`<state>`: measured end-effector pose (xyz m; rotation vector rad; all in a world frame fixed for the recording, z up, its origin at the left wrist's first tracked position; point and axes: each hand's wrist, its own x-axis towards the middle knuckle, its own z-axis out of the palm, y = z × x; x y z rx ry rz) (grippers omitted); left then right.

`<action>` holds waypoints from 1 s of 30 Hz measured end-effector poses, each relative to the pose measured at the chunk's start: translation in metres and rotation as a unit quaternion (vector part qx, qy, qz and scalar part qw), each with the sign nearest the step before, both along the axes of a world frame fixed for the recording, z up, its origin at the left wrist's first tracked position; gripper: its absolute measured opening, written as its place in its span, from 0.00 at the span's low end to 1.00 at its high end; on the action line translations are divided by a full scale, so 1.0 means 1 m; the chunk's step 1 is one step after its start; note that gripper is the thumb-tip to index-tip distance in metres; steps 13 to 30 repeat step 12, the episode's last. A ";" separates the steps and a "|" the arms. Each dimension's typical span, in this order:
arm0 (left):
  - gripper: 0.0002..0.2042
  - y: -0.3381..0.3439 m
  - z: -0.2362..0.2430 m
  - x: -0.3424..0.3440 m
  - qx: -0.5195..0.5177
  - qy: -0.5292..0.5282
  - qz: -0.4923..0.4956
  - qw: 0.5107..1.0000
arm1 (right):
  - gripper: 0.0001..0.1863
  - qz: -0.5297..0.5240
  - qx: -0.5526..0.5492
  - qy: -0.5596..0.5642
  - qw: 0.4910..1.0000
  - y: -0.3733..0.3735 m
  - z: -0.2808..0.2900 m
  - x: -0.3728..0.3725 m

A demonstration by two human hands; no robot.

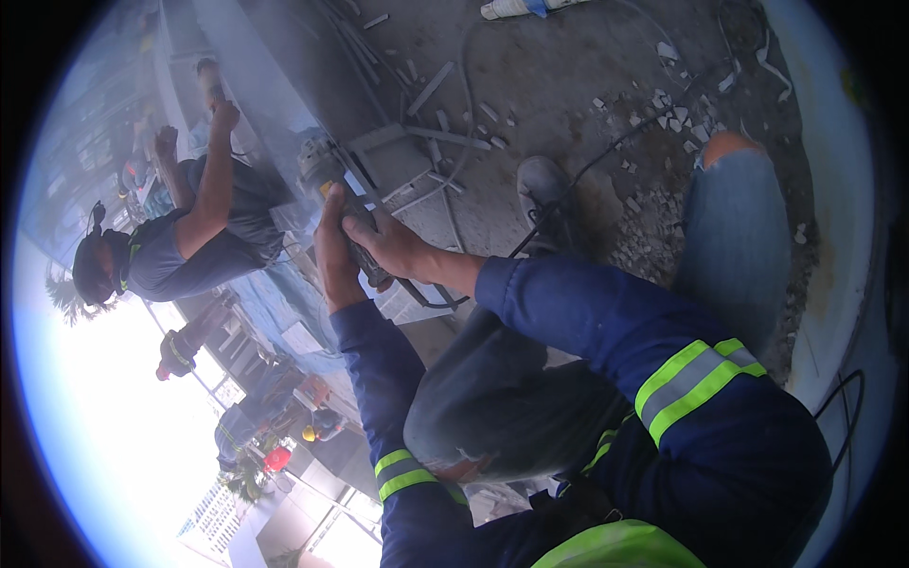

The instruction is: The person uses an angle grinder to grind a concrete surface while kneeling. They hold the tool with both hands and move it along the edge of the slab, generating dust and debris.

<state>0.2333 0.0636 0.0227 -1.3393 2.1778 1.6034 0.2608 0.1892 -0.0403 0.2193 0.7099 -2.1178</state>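
An angle grinder point(358, 204) is gripped in both my hands, its head pointing up and away from me. My left hand point(334, 241) wraps round the near side of its body. Closing on the other side is my right hand point(396, 248), its thumb lying along the tool. The grinder's head meets the edge of a long pale slab point(260, 62), with dust hazing the air there. I cannot make out the disc clearly. A dark power cable point(436, 305) leaves the rear of the grinder.
Across the slab a co-worker point(204, 213) bends with a power tool point(210, 80). Cut strips point(431, 90) and broken white chips point(677, 118) litter the ground by my shoe point(547, 194). A dark cable point(606, 156) crosses the floor. Other people point(251, 421) work farther off.
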 end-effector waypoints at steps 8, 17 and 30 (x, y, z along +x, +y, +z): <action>0.24 0.001 0.000 0.013 -0.010 0.019 -0.017 1.000 | 0.41 0.008 0.024 0.028 0.999 0.010 0.001 0.014; 0.25 0.014 0.007 0.013 -0.027 0.007 -0.001 1.000 | 0.43 0.000 0.056 0.055 0.997 0.008 0.000 0.020; 0.25 0.014 0.007 0.013 -0.027 0.007 -0.001 1.000 | 0.43 0.000 0.056 0.055 0.997 0.008 0.000 0.020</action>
